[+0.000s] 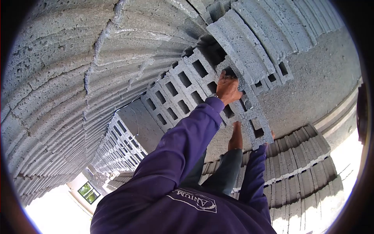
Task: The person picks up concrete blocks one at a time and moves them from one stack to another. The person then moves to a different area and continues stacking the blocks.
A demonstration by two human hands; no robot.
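A grey hollow concrete block [252, 113] slants across the middle of the view, its open cells facing up. My left hand [229, 89] is closed on its upper end, with fingers hooked at a cell. At the lower right end, my right hand [273, 135] holds the block's edge; only small parts of its fingers show, the rest hidden behind the block. Just left of the held block is a row of upright hollow blocks [178, 86]. More blocks [243, 46] lie stacked beyond my left hand.
A tall wall of stacked blocks [58, 78] rises close on the left. Further block rows [296, 156] lie at the lower right. Rough ground [311, 74] shows at the right. My bare foot [236, 136] is just below the held block.
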